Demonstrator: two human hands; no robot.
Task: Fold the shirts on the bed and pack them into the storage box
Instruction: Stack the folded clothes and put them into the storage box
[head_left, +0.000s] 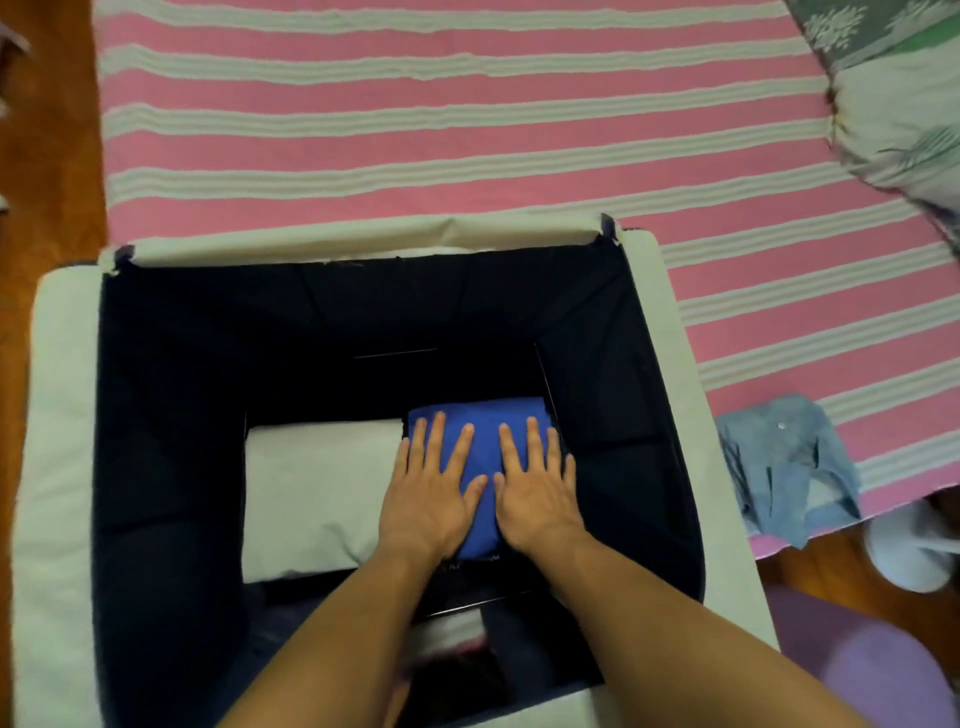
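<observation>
A large storage box (62, 426) with pale outer flaps and a dark lining stands open against the bed. At its bottom a folded white shirt (311, 493) lies on the left and a folded blue shirt (483, 431) lies to its right. My left hand (434, 483) and my right hand (535, 483) lie flat side by side on the blue shirt, fingers straight and spread, pressing it down. A crumpled light-blue button shirt (784, 457) lies unfolded on the bed's near edge, right of the box.
The bed wears a pink and white striped sheet (415, 130). A floral pillow (893, 104) sits at the far right. Brown wooden floor (41, 156) shows on the left. A white slipper (914, 545) and a purple mat (872, 675) lie at the lower right.
</observation>
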